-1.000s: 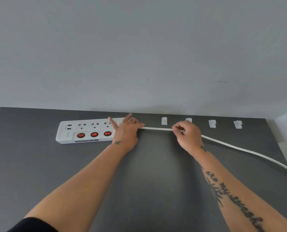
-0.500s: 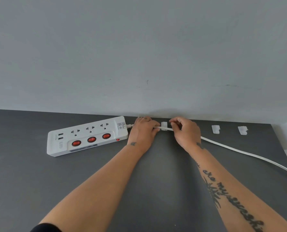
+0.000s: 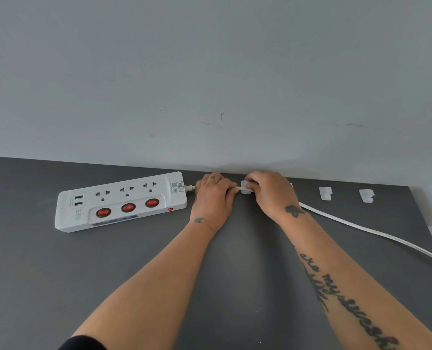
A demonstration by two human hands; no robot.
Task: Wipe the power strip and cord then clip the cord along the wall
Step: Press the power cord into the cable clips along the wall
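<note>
A white power strip (image 3: 120, 201) with three red switches lies on the dark grey table (image 3: 235, 261) near the wall. Its white cord (image 3: 361, 227) leaves the strip's right end, passes under both hands and trails off to the right edge. My left hand (image 3: 213, 198) pinches the cord just right of the strip. My right hand (image 3: 270, 193) holds the cord at the first white clip (image 3: 246, 186), which sits between the two hands. Fingers hide the cord where it meets the clip.
Two more white clips (image 3: 325, 193) (image 3: 366, 195) sit in a row along the table's back edge to the right. The edge of another clip (image 3: 290, 185) peeks out behind my right hand. A pale grey wall (image 3: 209, 84) rises behind the table.
Both hands slid together toward the first clip and carried the cord back toward the wall. The power strip turned slightly, its right end nearer the wall.
</note>
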